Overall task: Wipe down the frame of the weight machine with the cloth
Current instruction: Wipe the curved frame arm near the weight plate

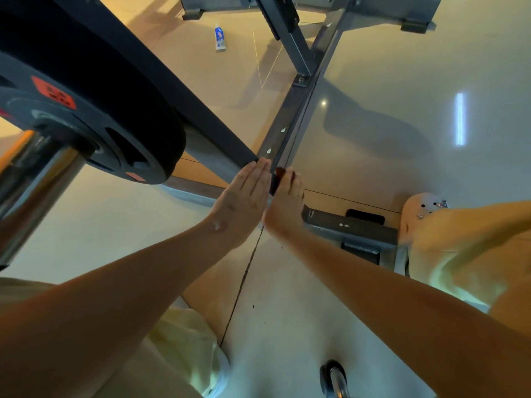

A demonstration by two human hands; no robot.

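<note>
The weight machine's dark grey frame beam runs along the floor from the top of the view down to my hands. It carries a few white specks. My left hand lies flat with straight fingers against the beam's left side. My right hand is on the beam's right side, its fingers curled over the edge. They pinch a small dark red cloth, most of which is hidden under the fingers.
A big black weight plate on a chrome sleeve hangs close on my left. A blue and white bottle lies on the glossy floor beyond. A frame cross-foot and my knee are on the right.
</note>
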